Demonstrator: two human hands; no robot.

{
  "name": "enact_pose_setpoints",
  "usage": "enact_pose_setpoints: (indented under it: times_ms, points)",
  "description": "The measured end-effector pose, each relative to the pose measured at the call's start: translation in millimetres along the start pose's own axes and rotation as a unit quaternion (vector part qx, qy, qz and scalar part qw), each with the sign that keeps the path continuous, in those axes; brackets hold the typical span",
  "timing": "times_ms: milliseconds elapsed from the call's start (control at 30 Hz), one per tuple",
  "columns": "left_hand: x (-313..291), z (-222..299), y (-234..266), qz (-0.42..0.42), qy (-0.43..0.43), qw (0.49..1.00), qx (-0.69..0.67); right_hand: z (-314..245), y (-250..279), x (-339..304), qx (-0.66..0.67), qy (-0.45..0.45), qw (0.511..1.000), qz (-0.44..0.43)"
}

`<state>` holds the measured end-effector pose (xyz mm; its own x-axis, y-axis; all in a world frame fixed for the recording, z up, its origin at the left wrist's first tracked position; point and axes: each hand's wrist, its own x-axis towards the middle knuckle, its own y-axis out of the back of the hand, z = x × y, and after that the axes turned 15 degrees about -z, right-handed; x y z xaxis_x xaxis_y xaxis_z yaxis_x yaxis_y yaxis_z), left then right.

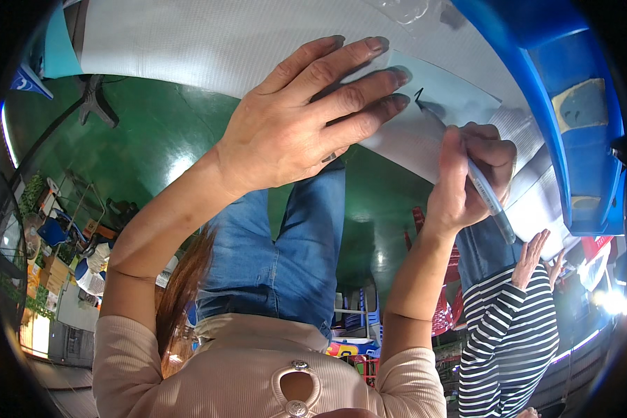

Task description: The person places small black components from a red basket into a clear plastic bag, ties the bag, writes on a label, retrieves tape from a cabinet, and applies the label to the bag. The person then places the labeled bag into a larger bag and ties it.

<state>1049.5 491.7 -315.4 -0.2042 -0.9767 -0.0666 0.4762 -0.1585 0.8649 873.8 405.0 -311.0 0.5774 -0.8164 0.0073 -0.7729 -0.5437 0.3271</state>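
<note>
The right hand (pixel 470 171) grips a pen (pixel 492 200) slantwise, tip pointing up-left at pale paper (pixel 461 85); the left hand (pixel 296 118) spreads open across its edge.

Left hand (pixel 275 136): fingers (pixel 350 97) extended, slightly parted, lying over the left side of a pale blue sheet (pixel 460 90) on the white desk (pixel 188 42). Right hand (pixel 467 171): fingers wrapped around a slim pen (pixel 492 202), tip at a short black mark (pixel 419 93) just right of the left fingertips; tip contact not determinable. Blue plastic bin (pixel 547 59): up and right of the right fingers. Second person (pixel 505 341), striped top: below and right of those fingers. Green floor (pixel 153 129): left of the left fingers.
</note>
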Motion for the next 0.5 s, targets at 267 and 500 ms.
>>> enact_pose_setpoints:
  times_ms: [267, 500]
  points:
    - [-1.3, 0.1, 1.5, 0.006, -0.005, 1.0, 0.003, 4.1, -0.1, -3.4, 0.075, 0.032, 0.996, 0.042]
    - [-1.9, 0.6, 2.2, 0.005, -0.002, 1.0, 0.009, 3.0, -0.4, -1.6, 0.036, 0.029, 0.998, 0.043]
